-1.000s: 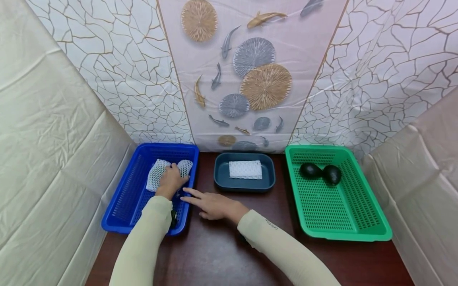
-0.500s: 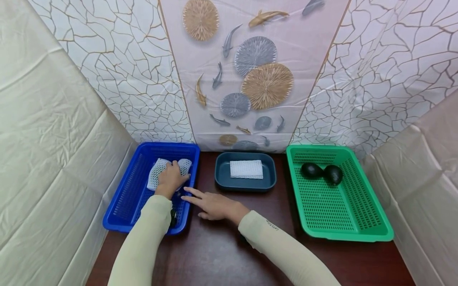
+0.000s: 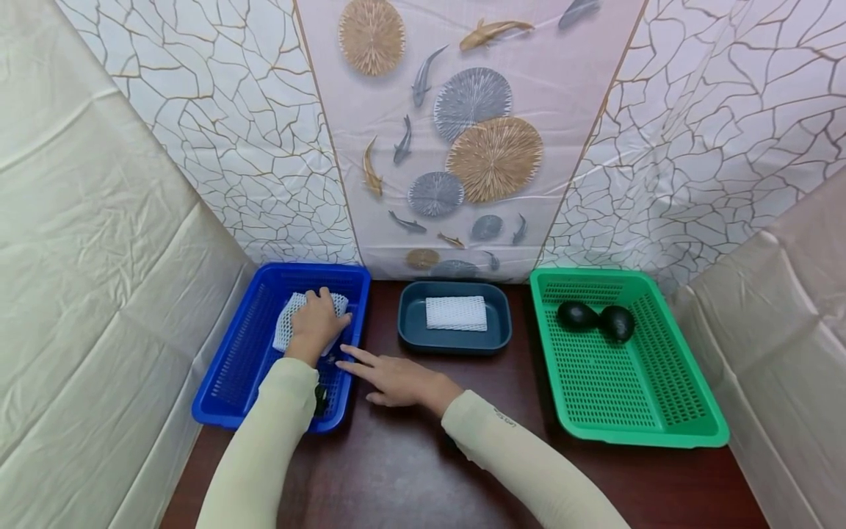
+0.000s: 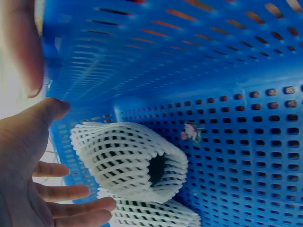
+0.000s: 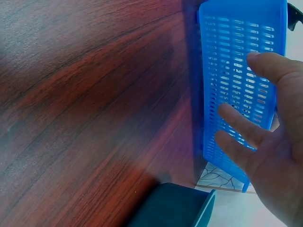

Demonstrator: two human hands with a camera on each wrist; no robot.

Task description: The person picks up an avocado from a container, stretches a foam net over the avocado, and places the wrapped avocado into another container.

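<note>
My left hand hovers low inside the blue basket, fingers spread over two white foam net sleeves. In the left wrist view one foam net has a dark thing showing through its mesh and open end. A second foam net lies beside it, with my left fingers close to it; contact is unclear. My right hand is at the basket's right side, fingers extended. The right wrist view shows that hand loosely spread beside the basket wall, holding nothing.
A dark teal tray with a flattened white foam net stands at the back middle. At right, a green basket contains two dark avocado-like fruits. A small dark object lies near the blue basket's front.
My left hand has moved slightly up and right over the foam nets. The right-hand net now sits closer to the other and is more covered. My right hand stays put.
</note>
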